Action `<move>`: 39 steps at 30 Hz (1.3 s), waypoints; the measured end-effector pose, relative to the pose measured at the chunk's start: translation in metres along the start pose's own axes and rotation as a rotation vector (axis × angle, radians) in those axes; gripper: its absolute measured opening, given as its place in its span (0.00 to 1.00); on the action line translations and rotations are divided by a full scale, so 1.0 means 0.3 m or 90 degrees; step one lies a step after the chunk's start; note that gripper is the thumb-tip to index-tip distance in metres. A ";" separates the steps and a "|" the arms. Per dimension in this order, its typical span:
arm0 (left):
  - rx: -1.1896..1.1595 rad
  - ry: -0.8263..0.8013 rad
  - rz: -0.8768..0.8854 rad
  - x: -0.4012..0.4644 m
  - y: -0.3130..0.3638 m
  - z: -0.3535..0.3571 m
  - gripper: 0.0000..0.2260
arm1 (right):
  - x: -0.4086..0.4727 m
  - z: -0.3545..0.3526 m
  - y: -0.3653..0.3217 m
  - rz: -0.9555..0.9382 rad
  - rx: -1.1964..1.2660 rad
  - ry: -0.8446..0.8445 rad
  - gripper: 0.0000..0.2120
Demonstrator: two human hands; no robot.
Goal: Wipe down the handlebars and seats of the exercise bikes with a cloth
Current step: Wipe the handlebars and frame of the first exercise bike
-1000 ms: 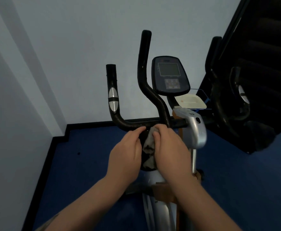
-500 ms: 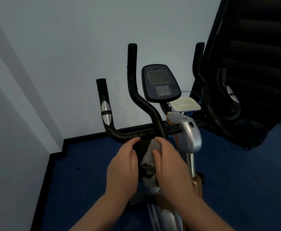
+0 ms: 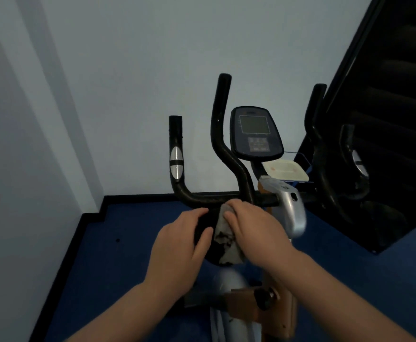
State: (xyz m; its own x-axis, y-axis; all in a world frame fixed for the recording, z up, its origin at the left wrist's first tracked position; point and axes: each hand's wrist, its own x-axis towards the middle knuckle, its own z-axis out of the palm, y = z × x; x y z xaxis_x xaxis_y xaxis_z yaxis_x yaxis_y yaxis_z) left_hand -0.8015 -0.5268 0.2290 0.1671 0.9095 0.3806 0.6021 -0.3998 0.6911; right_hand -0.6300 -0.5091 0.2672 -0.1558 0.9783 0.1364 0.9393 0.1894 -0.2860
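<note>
A black handlebar (image 3: pixel 220 134) rises from the exercise bike's crossbar, with a second grip (image 3: pixel 176 154) carrying a silver sensor to its left. Just below the crossbar lies the black seat (image 3: pixel 208 253), mostly hidden under my hands. My left hand (image 3: pixel 180 245) clasps the seat's left side, thumb across its top. My right hand (image 3: pixel 254 230) presses a crumpled grey cloth (image 3: pixel 226 245) against the seat's right side. The cloth's lower half, with dark stains, shows between the two hands.
The bike's console (image 3: pixel 255 132) stands behind the handlebars, above a silver post cover (image 3: pixel 291 206). A white lidded box (image 3: pixel 286 170) sits behind it. A black staircase (image 3: pixel 387 119) fills the right side, with right handlebars (image 3: pixel 315 124) before it. Pale walls and blue floor (image 3: pixel 115 255) lie left.
The view has shifted slightly. More of the stained cloth now shows between my hands than a second ago. Both hands stay on the seat below the crossbar.
</note>
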 end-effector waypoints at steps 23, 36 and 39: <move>-0.017 -0.002 0.011 -0.020 0.004 -0.046 0.14 | -0.067 0.046 -0.053 0.133 0.034 0.096 0.13; -0.143 -0.029 -0.009 0.080 0.031 0.061 0.14 | -0.133 0.097 -0.056 0.196 0.191 0.172 0.13; -0.150 -0.023 -0.010 0.077 0.022 0.063 0.15 | -0.115 0.096 -0.059 0.210 0.204 0.193 0.13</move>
State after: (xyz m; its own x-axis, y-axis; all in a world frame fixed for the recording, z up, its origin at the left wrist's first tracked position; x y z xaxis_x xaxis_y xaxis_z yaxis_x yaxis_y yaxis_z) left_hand -0.7790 -0.5062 0.2308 0.1892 0.9174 0.3501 0.4061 -0.3977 0.8227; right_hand -0.6500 -0.5437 0.2402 0.2706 0.9311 0.2447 0.7759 -0.0605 -0.6280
